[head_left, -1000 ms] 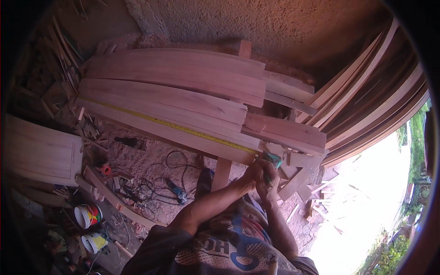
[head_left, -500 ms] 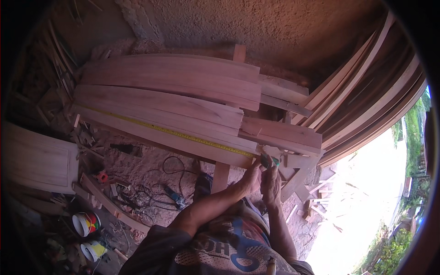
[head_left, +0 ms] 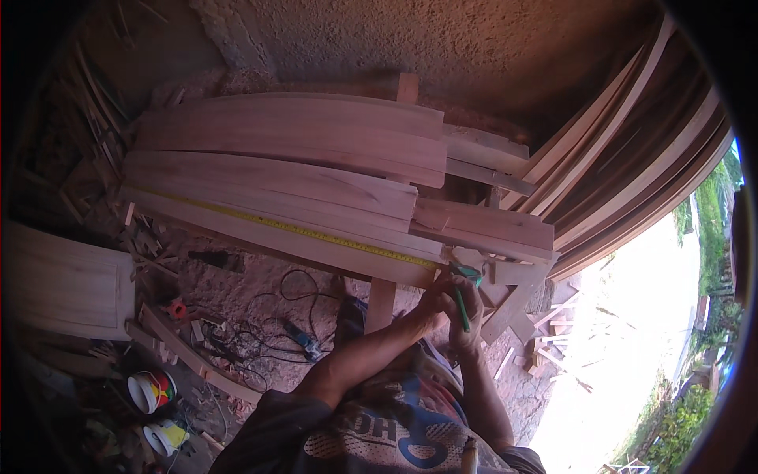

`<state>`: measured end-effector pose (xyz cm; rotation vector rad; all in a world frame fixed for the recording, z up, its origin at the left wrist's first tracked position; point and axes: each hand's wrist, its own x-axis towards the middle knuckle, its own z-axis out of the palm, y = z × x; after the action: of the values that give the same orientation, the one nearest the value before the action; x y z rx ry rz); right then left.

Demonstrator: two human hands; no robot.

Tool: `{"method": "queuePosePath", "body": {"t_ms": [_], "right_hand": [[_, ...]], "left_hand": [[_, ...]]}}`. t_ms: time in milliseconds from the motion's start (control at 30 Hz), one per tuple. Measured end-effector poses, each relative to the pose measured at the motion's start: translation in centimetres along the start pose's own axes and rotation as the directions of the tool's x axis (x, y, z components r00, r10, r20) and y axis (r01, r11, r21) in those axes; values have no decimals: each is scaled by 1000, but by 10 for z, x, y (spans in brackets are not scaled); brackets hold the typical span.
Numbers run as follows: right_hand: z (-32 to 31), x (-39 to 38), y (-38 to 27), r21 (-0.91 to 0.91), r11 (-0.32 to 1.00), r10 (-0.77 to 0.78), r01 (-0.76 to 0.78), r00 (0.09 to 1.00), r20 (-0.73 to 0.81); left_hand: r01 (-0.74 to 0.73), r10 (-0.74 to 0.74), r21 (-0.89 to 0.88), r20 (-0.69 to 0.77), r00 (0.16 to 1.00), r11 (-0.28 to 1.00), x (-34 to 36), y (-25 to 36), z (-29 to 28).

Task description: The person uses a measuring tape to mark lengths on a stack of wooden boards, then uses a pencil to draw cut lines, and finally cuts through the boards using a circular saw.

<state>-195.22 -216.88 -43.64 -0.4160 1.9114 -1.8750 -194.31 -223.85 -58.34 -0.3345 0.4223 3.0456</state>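
Observation:
A yellow tape measure is stretched along a long pale board, ending at its green case near the board's right end. My left hand is closed at that end, apparently on the tape measure, though the fingers overlap my right hand. My right hand is closed on a green pencil, which slants down across it just below the case. Wide planks with darker lines lie side by side beyond the tape, with a shorter reddish piece at their right.
Curved strips lean at the right beside a bright opening. A panel stands left. Below lie an angle grinder, looped black cable, wood offcuts and paint buckets. A rough wall rises behind.
The green pencil in my right hand has turned and now shows along its length. Both hands shifted slightly at the tape's end. The whole view moved a little.

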Motion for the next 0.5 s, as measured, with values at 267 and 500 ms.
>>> {"method": "queuePosePath", "body": {"t_ms": [267,500], "right_hand": [[13,12,20,-577,811,-182,92,978,-100],[17,15,23,-663,722,-272,196,962,-11]], "left_hand": [[-51,49,15,95,994,999,2,-1,-4],[-148,143,11,195,970,989,5,2,2]]}}
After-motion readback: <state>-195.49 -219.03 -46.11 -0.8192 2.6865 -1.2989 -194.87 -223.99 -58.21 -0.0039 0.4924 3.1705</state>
